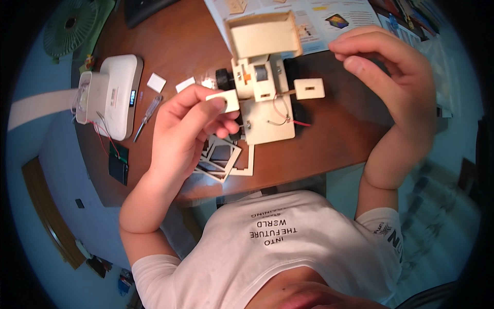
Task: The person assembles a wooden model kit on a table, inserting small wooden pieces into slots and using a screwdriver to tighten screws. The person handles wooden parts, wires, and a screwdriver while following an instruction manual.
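Observation:
My left hand [193, 112] pinches a small wooden plate [232, 101] with a slot in it, at the left side of a wooden model vehicle [270, 119]. The model has black wheels, a small motor, thin wires and a raised wooden bucket or tray [264, 36] at its far end. A similar slotted plate [310, 88] stands out from its right side. To the right of the model, above the table, my right hand [382, 61] has its fingers curled, with a gap between thumb and forefinger; nothing shows between them.
Cut-out wooden frames [247, 162] lie by the near edge. At left are a screwdriver [148, 116], a white block [156, 82], a white device with a display [119, 96] and a small solar panel [118, 164]. Printed sheets [328, 7] lie behind the model; a green fan [70, 25] stands far left.

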Demonstrator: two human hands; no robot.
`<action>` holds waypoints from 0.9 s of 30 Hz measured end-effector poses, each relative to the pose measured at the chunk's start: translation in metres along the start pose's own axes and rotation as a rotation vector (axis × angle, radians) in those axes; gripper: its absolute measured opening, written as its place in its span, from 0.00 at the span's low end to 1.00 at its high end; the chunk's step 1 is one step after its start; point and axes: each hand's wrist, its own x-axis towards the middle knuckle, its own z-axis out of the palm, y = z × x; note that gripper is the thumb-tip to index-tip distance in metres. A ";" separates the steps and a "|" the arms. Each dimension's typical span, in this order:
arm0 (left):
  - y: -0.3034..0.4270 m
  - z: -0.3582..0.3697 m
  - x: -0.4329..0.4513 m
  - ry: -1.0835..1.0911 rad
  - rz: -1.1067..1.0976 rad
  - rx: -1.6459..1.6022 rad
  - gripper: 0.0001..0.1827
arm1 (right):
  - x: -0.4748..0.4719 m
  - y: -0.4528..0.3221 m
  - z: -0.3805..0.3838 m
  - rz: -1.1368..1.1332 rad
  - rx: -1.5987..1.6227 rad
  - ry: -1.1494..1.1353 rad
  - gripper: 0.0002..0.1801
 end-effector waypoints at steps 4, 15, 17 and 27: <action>-0.002 -0.005 -0.003 -0.006 0.019 0.011 0.08 | 0.004 0.026 -0.006 0.072 -0.084 -0.045 0.06; 0.001 -0.017 -0.005 -0.104 0.071 0.006 0.13 | 0.007 0.042 -0.001 0.093 -0.360 0.030 0.09; 0.004 -0.019 -0.006 -0.102 0.099 0.059 0.15 | 0.006 0.040 0.004 0.030 -0.360 -0.043 0.09; 0.005 -0.019 -0.008 -0.104 0.127 0.123 0.14 | 0.001 0.037 0.017 -0.006 -0.428 -0.262 0.07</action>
